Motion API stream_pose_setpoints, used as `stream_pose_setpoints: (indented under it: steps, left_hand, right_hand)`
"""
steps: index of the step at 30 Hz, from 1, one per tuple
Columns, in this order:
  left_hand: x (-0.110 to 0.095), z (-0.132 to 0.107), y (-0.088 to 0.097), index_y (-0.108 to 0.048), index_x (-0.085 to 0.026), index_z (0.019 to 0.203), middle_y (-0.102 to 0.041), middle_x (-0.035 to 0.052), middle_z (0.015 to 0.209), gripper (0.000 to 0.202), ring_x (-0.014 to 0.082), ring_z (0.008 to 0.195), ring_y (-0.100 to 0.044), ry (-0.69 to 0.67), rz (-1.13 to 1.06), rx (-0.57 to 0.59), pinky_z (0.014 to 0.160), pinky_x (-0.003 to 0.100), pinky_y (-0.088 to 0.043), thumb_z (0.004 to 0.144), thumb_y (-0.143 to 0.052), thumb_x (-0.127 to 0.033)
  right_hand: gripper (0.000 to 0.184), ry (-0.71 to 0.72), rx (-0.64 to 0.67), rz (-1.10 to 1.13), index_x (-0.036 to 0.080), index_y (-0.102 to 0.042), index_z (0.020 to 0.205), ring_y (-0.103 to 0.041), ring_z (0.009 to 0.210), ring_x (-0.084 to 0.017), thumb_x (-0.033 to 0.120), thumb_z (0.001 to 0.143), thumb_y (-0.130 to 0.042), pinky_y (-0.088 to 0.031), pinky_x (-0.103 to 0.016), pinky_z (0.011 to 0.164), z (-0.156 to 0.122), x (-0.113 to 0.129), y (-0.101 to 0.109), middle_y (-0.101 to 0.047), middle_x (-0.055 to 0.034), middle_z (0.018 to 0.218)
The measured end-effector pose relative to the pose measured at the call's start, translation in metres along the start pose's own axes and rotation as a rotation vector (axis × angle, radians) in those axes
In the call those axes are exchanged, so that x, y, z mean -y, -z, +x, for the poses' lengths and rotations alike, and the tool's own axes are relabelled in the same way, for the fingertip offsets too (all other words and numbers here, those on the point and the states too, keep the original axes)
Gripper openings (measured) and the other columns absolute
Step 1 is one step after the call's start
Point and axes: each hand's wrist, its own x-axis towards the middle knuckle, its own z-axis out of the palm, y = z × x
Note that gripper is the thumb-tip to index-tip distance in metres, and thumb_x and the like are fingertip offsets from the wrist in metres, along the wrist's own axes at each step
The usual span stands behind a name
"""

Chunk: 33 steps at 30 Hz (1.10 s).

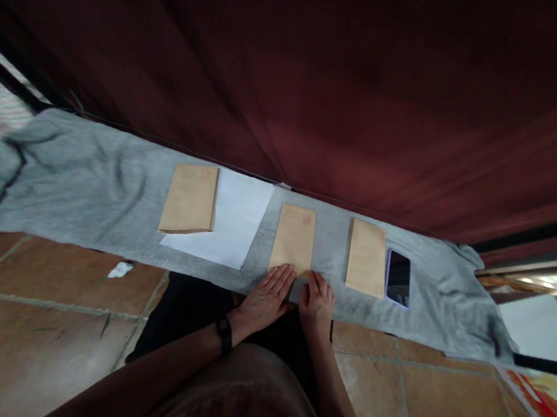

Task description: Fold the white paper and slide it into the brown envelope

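Note:
A brown paper envelope (294,233) with a small reddish print near its top right lies in front of me on the grey cloth. My left hand (266,298), wearing a dark wristband, rests on its lower left edge with the fingers stretched out flat. At the lower right corner, my right hand (317,302) has its fingers curled and pinching the envelope's edge. The envelope's bottom end is partly hidden by both hands. To the right lies a single-looking brown envelope (367,257). On the left, a thicker stack of brown envelopes (190,198) partly covers white paper (237,221).
A phone (398,279) lies right of the right-hand envelope. Grey cloth (97,183) covers the narrow surface, and a dark red panel (319,106) rises behind it. A crumpled white scrap (120,269) is on the tiled floor (45,343). A white sheet (542,326) shows at far right.

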Motion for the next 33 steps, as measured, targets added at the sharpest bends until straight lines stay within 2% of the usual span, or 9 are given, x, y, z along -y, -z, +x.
stream_pose_setpoints:
  steps: [3, 7, 12, 16, 21, 25, 29, 31, 33]
  left_hand:
    - [-0.002, 0.0, -0.003, -0.025, -0.007, 0.158, -0.028, 0.02, 0.164, 0.077, 0.0293, 0.154, -0.023, 0.016, 0.005, -0.004, 0.126, 0.047, -0.021, 0.097, -0.052, -0.048]
    - [-0.004, 0.001, -0.004, -0.028, -0.004, 0.156, -0.028, 0.0217, 0.163, 0.08, 0.0297, 0.154, -0.02, 0.02, -0.005, -0.008, 0.127, 0.046, -0.021, 0.097, -0.052, -0.052]
    - [-0.005, 0.001, 0.0, -0.033, -0.002, 0.153, -0.028, 0.023, 0.162, 0.079, 0.0309, 0.154, -0.021, 0.018, -0.011, -0.008, 0.126, 0.046, -0.02, 0.096, -0.055, -0.052]
    - [-0.005, 0.002, 0.002, -0.036, -0.001, 0.151, -0.03, 0.0245, 0.162, 0.078, 0.0319, 0.154, -0.022, 0.023, -0.025, -0.014, 0.126, 0.046, -0.021, 0.096, -0.056, -0.053]
    - [-0.009, 0.004, 0.006, -0.038, -0.003, 0.15, -0.035, 0.0224, 0.16, 0.068, 0.0304, 0.152, -0.028, 0.07, -0.066, -0.029, 0.125, 0.045, -0.023, 0.098, -0.054, -0.045]
    - [-0.014, 0.012, 0.022, -0.041, -0.005, 0.15, -0.043, 0.0211, 0.156, 0.055, 0.0275, 0.147, -0.039, 0.119, -0.045, -0.012, 0.12, 0.043, -0.031, 0.099, -0.047, -0.025]
    - [-0.014, 0.029, 0.051, -0.051, -0.008, 0.141, -0.057, 0.0197, 0.144, 0.045, 0.0277, 0.131, -0.056, 0.167, -0.017, -0.023, 0.106, 0.041, -0.046, 0.097, -0.044, -0.013]
    - [-0.012, 0.04, 0.065, -0.059, -0.01, 0.13, -0.066, 0.0178, 0.129, 0.036, 0.0282, 0.118, -0.063, 0.209, -0.095, -0.041, 0.096, 0.04, -0.051, 0.097, -0.046, -0.014]
    - [-0.009, 0.05, 0.073, -0.065, -0.013, 0.116, -0.07, 0.0147, 0.115, 0.027, 0.0276, 0.107, -0.066, 0.278, -0.282, -0.07, 0.087, 0.038, -0.054, 0.095, -0.048, -0.013]
  right_hand:
    - [0.041, -0.084, -0.025, 0.061, 0.015, -0.062, 0.133, -0.058, 0.11, -0.031, 0.027, 0.097, -0.046, -0.047, -0.048, 0.095, 0.015, 0.0, -0.002, -0.066, -0.0182, 0.117]
    - [0.034, -0.26, 0.043, 0.257, 0.013, -0.071, 0.112, -0.061, 0.095, -0.029, 0.031, 0.092, -0.051, -0.048, -0.044, 0.091, 0.036, -0.005, -0.003, -0.068, -0.0162, 0.099]
    - [0.027, -0.316, 0.093, 0.411, 0.017, -0.071, 0.089, -0.064, 0.086, -0.025, 0.037, 0.087, -0.053, -0.05, -0.039, 0.085, 0.049, -0.016, -0.003, -0.071, -0.0109, 0.087]
    - [0.029, -0.377, 0.112, 0.551, 0.019, -0.068, 0.084, -0.065, 0.078, -0.022, 0.046, 0.082, -0.057, -0.052, -0.036, 0.075, 0.052, -0.017, -0.004, -0.071, -0.007, 0.082]
    - [0.042, -0.44, 0.115, 0.758, 0.018, -0.064, 0.094, -0.063, 0.063, -0.017, 0.058, 0.081, -0.06, -0.051, -0.03, 0.058, 0.047, -0.005, -0.005, -0.068, -0.0021, 0.074]
    - [0.042, -0.439, 0.086, 0.849, 0.018, -0.065, 0.096, -0.06, 0.061, -0.015, 0.057, 0.081, -0.063, -0.051, -0.028, 0.059, 0.044, 0.008, 0.003, -0.066, 0.0003, 0.071]
    - [0.031, -0.369, 0.01, 0.837, 0.019, -0.066, 0.094, -0.065, 0.074, -0.017, 0.048, 0.086, -0.062, -0.052, -0.03, 0.071, 0.05, 0.027, 0.026, -0.071, -0.0022, 0.081]
    - [0.026, -0.307, -0.011, 0.765, 0.02, -0.066, 0.095, -0.066, 0.078, -0.018, 0.045, 0.09, -0.059, -0.053, -0.03, 0.073, 0.054, 0.04, 0.04, -0.072, -0.0025, 0.083]
    - [0.023, -0.232, -0.02, 0.66, 0.021, -0.067, 0.097, -0.067, 0.078, -0.017, 0.041, 0.094, -0.056, -0.053, -0.03, 0.074, 0.057, 0.054, 0.053, -0.072, -0.0023, 0.085]
